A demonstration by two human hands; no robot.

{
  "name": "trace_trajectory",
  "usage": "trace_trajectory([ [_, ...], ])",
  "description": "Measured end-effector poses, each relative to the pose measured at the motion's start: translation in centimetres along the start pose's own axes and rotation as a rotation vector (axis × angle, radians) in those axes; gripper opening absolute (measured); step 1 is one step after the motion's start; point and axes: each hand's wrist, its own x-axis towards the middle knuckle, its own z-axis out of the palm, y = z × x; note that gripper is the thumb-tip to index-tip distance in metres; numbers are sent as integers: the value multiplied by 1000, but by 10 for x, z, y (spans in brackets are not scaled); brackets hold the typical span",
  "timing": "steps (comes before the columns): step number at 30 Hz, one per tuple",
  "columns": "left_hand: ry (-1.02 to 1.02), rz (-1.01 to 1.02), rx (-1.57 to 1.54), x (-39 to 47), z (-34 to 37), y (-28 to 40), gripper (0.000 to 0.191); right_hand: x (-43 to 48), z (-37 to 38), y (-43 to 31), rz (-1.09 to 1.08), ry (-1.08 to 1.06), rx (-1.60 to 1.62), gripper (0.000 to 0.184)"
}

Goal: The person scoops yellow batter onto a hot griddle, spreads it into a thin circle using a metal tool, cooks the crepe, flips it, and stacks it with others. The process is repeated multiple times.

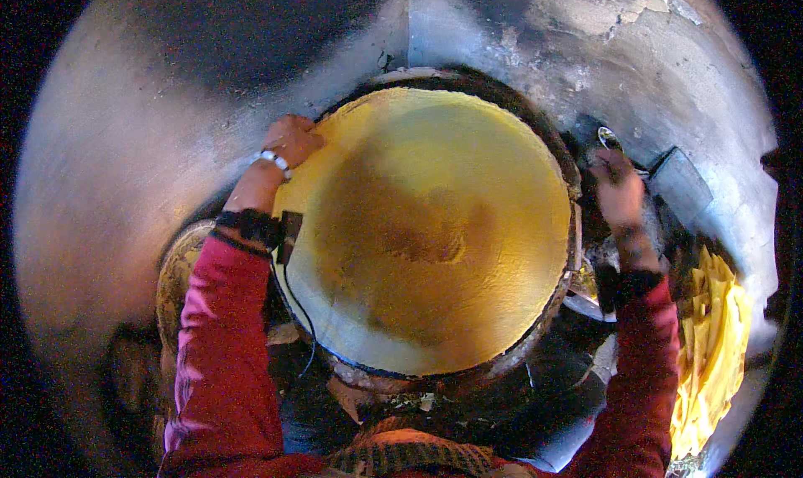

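A thin, round yellow flatbread [439,214] covers nearly the whole of a large round griddle [568,183] in front of me. Its middle looks browner and slightly wrinkled, while the rim is paler. At the upper left edge of the flatbread is my left hand [293,140], fingers curled at the rim; whether they pinch it is hidden. Off the griddle's right side, my right hand [618,183] is blurred, its fingers at a small shiny metal object [608,138], perhaps a utensil. I cannot tell whether it grips that object.
Folded yellow sheets [712,346] are stacked at the right, by my forearm. A grey flat-sided piece [682,185] leans near the right wall. At the left, a round brown-yellow surface [179,277] shows beyond my sleeve. Sooty walls [313,32] close in behind the griddle.
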Motion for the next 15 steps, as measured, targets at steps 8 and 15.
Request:
trace_trajectory([
  [8, 160, 104, -286, -94, -82, 79, 28, 121, 122, -60, -128, -495, -209, 62],
  [15, 212, 241, -418, -146, -127, 118, 22, 155, 110, -67, -147, -759, -302, 63],
])
